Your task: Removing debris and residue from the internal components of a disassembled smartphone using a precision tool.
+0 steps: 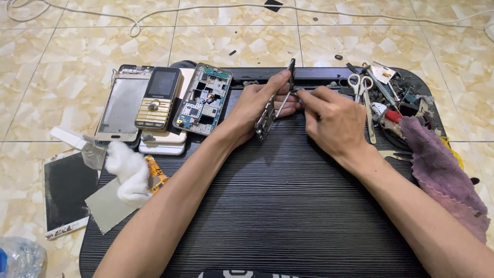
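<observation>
Head view: my left hand (pixel 257 105) holds the phone frame (pixel 272 105) on edge, long side pointing far, while my right hand (pixel 329 118) pinches tweezers (pixel 286 101) beside it.

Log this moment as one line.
left hand: holds dark phone frame upright | right hand: tweezers at frame | black ridged tray beneath

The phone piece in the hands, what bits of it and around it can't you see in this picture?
Head view only:
- Phone frame: held edge-on, so its faces are hidden; left hand covers part.
- Tweezers: what the tips grip is too small to tell.
- Right hand: fingertips curl out of sight.
- Tool pile: jumbled, partly under the purple cloth.
- Plastic bottle: cut by the edge.
</observation>
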